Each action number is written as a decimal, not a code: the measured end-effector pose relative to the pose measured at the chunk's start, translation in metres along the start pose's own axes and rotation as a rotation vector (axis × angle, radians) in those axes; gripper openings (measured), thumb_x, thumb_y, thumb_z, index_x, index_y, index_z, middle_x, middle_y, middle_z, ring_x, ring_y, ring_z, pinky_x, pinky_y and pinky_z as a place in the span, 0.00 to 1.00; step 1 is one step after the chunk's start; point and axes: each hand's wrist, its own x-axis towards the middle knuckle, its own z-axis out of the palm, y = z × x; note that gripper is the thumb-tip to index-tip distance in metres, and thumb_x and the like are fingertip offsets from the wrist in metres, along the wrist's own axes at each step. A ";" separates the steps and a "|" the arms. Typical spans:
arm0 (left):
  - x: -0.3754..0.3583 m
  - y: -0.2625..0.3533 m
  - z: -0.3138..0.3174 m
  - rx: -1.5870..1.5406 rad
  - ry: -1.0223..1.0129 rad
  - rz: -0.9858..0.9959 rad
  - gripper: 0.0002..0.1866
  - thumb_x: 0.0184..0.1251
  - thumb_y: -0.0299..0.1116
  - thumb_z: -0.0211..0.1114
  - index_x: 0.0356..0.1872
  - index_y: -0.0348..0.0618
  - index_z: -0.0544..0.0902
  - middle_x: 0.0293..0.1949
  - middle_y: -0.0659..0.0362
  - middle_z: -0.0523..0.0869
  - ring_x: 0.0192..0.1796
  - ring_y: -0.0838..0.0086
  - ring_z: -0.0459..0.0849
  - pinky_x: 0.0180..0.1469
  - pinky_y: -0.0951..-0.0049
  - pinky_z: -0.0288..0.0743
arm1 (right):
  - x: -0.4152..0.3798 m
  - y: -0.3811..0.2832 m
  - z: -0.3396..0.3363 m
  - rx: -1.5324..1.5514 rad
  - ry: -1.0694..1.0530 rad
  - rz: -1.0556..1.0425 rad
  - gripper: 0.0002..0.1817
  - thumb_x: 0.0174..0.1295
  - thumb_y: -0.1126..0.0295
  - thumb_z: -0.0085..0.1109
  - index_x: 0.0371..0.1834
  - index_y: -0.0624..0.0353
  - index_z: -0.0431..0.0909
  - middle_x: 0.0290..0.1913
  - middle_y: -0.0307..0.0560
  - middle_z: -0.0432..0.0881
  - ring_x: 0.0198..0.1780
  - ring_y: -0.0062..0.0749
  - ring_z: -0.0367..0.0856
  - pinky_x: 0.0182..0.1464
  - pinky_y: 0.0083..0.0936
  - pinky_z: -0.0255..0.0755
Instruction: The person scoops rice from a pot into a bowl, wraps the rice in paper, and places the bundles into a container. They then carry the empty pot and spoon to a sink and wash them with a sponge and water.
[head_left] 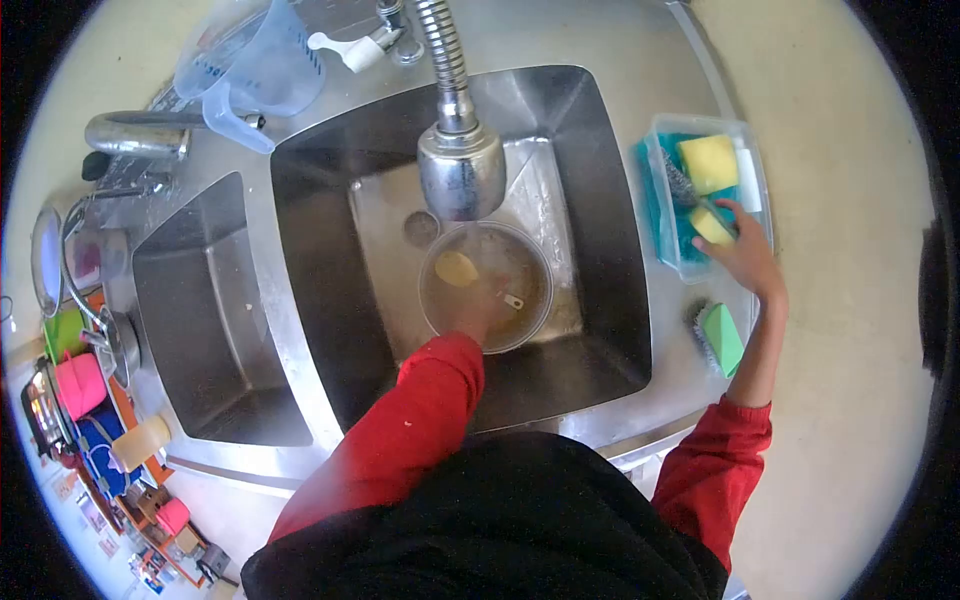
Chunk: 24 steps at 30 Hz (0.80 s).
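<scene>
My left hand, blurred, is over or inside a round clear bowl on the floor of the large sink. A yellowish spoon-like piece and a small metal tab show beside the hand; its fingers are smeared. At the right, my right hand pinches a small yellow sponge over a clear plastic box. Teal liquid, another yellow sponge and a grey scourer are in that box.
A spring-hose faucet head hangs above the bowl. A green-backed brush lies below the box. Clear measuring jugs stand upper left, near a curved tap. A smaller sink basin is at left.
</scene>
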 end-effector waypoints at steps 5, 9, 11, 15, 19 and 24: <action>-0.033 0.019 -0.002 0.119 0.050 -0.124 0.09 0.66 0.40 0.53 0.39 0.47 0.73 0.31 0.59 0.78 0.37 0.69 0.79 0.30 0.62 0.70 | -0.045 -0.034 -0.006 0.322 0.299 -0.063 0.34 0.53 0.54 0.64 0.62 0.56 0.64 0.56 0.54 0.72 0.54 0.39 0.72 0.57 0.32 0.64; -0.048 0.037 0.004 0.151 0.064 -0.187 0.10 0.66 0.40 0.53 0.38 0.45 0.73 0.29 0.58 0.78 0.33 0.69 0.78 0.28 0.65 0.69 | -0.070 -0.071 0.014 0.383 0.382 -0.061 0.29 0.61 0.56 0.56 0.62 0.56 0.63 0.56 0.48 0.71 0.55 0.33 0.69 0.58 0.27 0.59; -0.048 0.039 0.008 0.167 0.078 -0.207 0.10 0.67 0.39 0.52 0.38 0.44 0.73 0.29 0.58 0.78 0.32 0.69 0.77 0.27 0.66 0.69 | -0.070 -0.087 0.030 0.572 0.400 -0.124 0.28 0.62 0.56 0.54 0.63 0.56 0.62 0.60 0.50 0.69 0.60 0.36 0.65 0.63 0.29 0.56; -0.043 0.043 0.021 0.191 0.119 -0.189 0.10 0.67 0.39 0.52 0.38 0.42 0.73 0.27 0.57 0.77 0.28 0.70 0.76 0.25 0.68 0.68 | -0.066 -0.103 0.060 0.599 0.290 -0.180 0.29 0.65 0.53 0.47 0.65 0.56 0.59 0.63 0.55 0.65 0.65 0.43 0.62 0.65 0.34 0.54; -0.047 0.074 0.022 0.232 0.174 -0.048 0.11 0.68 0.39 0.51 0.37 0.41 0.72 0.26 0.57 0.77 0.24 0.70 0.75 0.24 0.70 0.68 | -0.066 -0.103 0.085 0.611 0.141 -0.162 0.25 0.66 0.56 0.45 0.60 0.59 0.59 0.54 0.61 0.70 0.55 0.53 0.70 0.57 0.35 0.63; -0.086 0.134 -0.003 0.222 0.207 0.122 0.12 0.69 0.38 0.50 0.37 0.38 0.72 0.24 0.56 0.76 0.20 0.70 0.74 0.21 0.73 0.67 | -0.066 -0.119 0.150 0.287 0.032 -0.299 0.20 0.61 0.58 0.53 0.54 0.51 0.67 0.46 0.57 0.69 0.51 0.52 0.70 0.52 0.41 0.66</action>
